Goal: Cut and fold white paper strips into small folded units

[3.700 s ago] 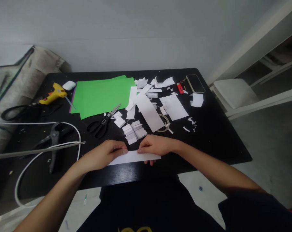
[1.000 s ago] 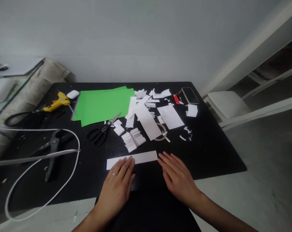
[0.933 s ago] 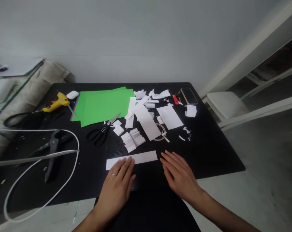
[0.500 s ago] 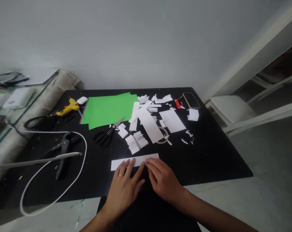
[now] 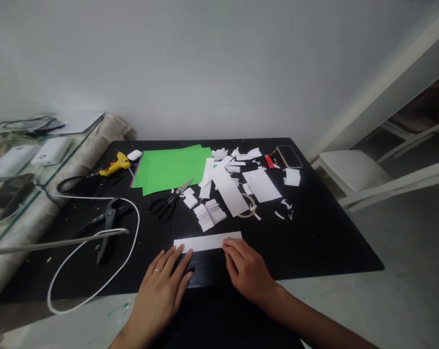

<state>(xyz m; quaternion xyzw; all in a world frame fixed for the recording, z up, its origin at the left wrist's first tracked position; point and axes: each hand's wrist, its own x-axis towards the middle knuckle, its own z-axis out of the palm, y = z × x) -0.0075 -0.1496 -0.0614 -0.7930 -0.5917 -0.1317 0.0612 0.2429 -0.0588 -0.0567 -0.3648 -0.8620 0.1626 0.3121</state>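
Note:
A long white paper strip (image 5: 207,241) lies flat near the front edge of the black table. My left hand (image 5: 164,281) rests with fingers spread, its fingertips at the strip's lower left edge. At the strip's right end, the fingers of my right hand (image 5: 246,271) are bent and pressed together on the paper, with thumb and fingertips pinching its edge. Beyond the strip are folded white paper pieces (image 5: 210,214), a wider white strip (image 5: 229,191) and black scissors (image 5: 170,199) with open blades.
Green sheets (image 5: 172,167), a yellow glue gun (image 5: 116,165) and pliers (image 5: 108,228) with a looping white cable (image 5: 132,242) occupy the left. Toward the right are a white sheet (image 5: 262,185), a red object (image 5: 269,161), a phone (image 5: 289,156) and paper scraps.
My left hand has slid left along the strip, from its middle toward its left end. My right hand stays at the right end. The view has shifted slightly.

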